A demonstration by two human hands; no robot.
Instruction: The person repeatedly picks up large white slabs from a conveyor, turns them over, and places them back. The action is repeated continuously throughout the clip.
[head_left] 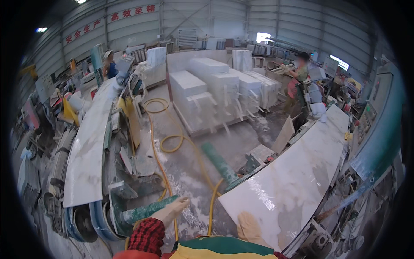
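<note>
White slab (297,181) at right grip (250,228)

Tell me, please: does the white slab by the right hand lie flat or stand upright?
Flat: the white slab shows its broad face upward, with the right hand at its near edge.

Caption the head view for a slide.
Stone workshop: right hand at the near end of a glossy slab, left hand by a green pipe, yellow hose between.

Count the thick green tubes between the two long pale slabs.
2. The nearer tube ends by the left hand; the farther tube is ahead, near the left end of the right slab. More may be hidden from view.
</note>
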